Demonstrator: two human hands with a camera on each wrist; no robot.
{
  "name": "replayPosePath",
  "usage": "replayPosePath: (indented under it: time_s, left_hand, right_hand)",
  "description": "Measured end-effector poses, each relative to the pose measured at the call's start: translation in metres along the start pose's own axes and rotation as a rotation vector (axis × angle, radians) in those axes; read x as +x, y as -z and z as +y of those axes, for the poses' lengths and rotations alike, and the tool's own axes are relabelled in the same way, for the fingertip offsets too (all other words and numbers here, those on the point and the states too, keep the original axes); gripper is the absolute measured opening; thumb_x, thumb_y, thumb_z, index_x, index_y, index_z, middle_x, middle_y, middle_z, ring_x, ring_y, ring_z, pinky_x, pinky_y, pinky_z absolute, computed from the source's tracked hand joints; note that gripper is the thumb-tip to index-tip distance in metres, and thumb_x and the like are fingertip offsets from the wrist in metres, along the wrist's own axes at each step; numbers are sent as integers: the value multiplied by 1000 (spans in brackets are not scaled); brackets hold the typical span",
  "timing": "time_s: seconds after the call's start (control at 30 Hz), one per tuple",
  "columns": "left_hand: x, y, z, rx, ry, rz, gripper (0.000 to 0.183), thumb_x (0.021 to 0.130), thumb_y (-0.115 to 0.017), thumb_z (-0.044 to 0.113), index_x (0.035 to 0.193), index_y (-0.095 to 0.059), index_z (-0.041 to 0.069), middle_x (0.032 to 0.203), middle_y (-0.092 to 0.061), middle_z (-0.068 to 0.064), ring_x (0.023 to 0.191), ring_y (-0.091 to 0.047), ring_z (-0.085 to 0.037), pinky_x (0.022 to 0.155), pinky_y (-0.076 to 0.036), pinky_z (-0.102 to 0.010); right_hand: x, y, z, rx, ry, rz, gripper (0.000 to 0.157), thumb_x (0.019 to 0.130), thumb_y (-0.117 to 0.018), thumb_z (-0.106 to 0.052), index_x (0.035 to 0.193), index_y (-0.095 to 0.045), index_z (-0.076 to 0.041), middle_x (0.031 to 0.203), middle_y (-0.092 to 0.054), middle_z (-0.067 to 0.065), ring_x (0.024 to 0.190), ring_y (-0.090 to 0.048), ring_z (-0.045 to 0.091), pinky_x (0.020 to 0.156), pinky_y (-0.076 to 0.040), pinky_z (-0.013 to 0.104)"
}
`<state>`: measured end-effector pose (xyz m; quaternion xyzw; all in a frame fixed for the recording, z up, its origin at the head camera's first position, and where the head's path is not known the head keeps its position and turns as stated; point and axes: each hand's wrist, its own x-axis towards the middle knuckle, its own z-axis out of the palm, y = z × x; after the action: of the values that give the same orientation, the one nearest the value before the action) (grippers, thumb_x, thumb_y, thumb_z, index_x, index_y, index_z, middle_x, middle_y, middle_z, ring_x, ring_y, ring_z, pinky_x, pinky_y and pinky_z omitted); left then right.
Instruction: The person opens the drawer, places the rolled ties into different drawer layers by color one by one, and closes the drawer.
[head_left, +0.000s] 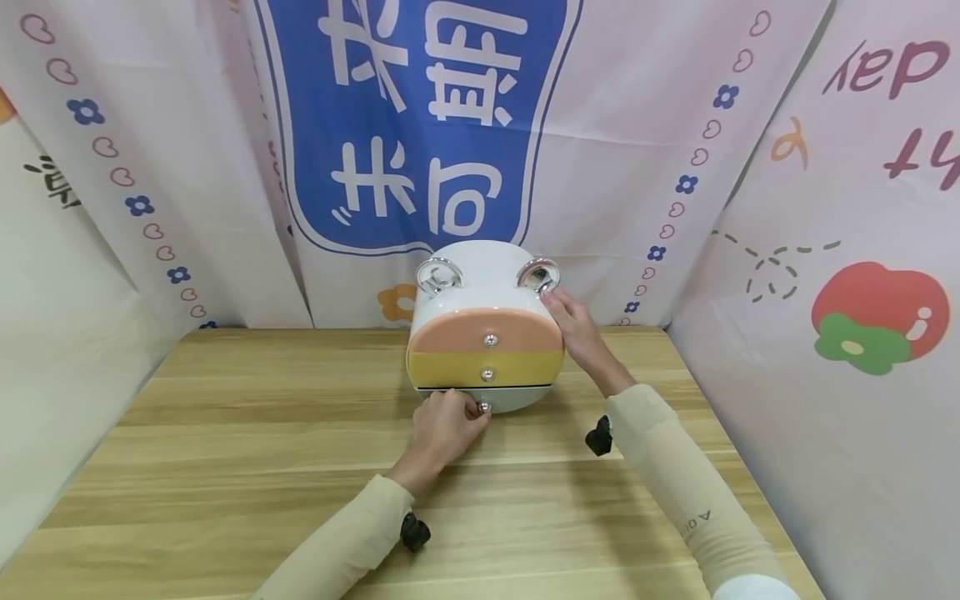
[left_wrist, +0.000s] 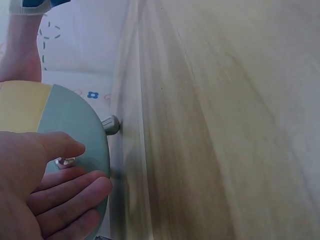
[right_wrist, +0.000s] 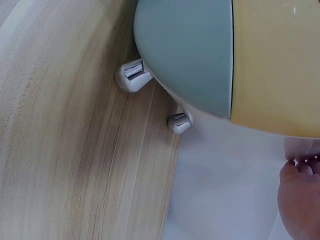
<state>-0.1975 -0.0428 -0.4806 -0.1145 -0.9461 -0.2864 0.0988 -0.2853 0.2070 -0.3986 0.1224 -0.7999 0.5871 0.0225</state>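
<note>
A small rounded white cabinet point(head_left: 483, 252) stands on the table, with an orange, a yellow and a pale green drawer front stacked one above another. Each front has a silver knob. My left hand point(head_left: 447, 423) is at the lowest, green drawer point(right_wrist: 185, 55), its thumb and index finger pinching the knob point(left_wrist: 65, 162); the other fingers lie loosely below it in the left wrist view. A thin dark line runs along this drawer's top edge. My right hand point(head_left: 576, 327) rests extended fingers on the cabinet's right side, just below the right silver ring point(head_left: 538, 273).
Short silver legs point(right_wrist: 134, 75) hold the cabinet up off the wooden table point(head_left: 247, 450). A second silver ring point(head_left: 439, 276) sits on its top left. Printed cloth point(head_left: 615, 100) hangs behind the table, and a patterned wall point(head_left: 825, 417) rises at the right.
</note>
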Motion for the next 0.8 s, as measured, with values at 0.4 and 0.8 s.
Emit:
replayPosePath:
  time_s: [0.4,0.8]
  left_hand:
    - [1,2,-7,-16,10,7,23,87,-85,36,67,-78,28,66,-73,14,60,-64,-6,54,-49,-32]
    - [-8,31,-24,-17,-135,-187,13,89,-82,24,85,-77,13,80,-75,1,71,-66,-13,63,-55,-36]
  right_hand:
    - [2,-8,-1,10,39,-2,64,110,-44,-53,164,-38,-19,165,-47,10,157,-39,28,129,-29,52]
    - [1,15,-9,-177,27,-77,67,110,-39,-58,167,-33,-22,171,-38,10,160,-33,32,130,-27,56]
